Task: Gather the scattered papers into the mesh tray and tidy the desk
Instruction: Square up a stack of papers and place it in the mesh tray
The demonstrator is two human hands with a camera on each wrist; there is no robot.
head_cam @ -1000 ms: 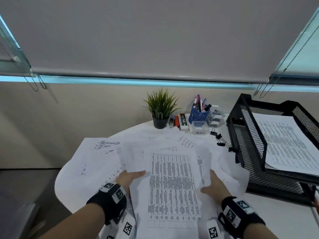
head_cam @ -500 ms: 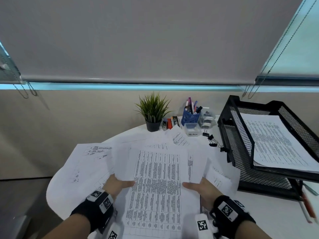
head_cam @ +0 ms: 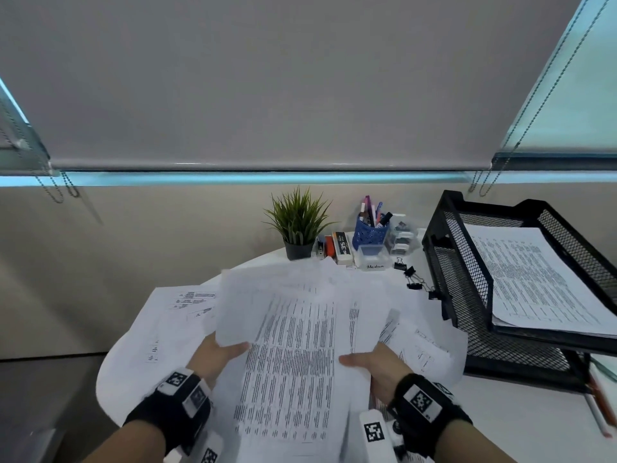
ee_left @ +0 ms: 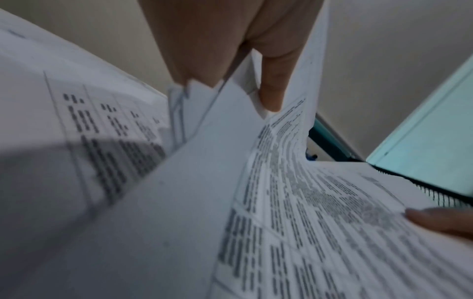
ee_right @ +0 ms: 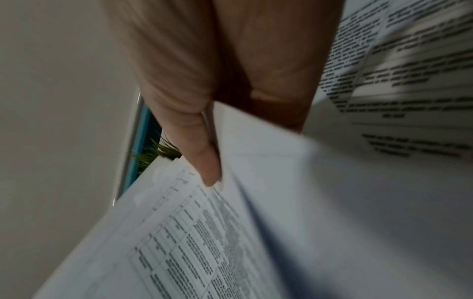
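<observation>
With my left hand [head_cam: 218, 354] and right hand [head_cam: 377, 364] each pinching a side of the loose papers [head_cam: 293, 345] above the tabletop [head_cam: 521, 416], I'm mid-gather, and next should square them and carry them right into the mesh tray [head_cam: 467, 295].

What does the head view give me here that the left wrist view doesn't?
Only the head view shows the mesh tray with sheets already in its top tier, the potted plant, pen cup and binder clips. Only the left wrist view shows the left thumb pinching the sheet edges. Both show the left hand gripping the papers.
</observation>
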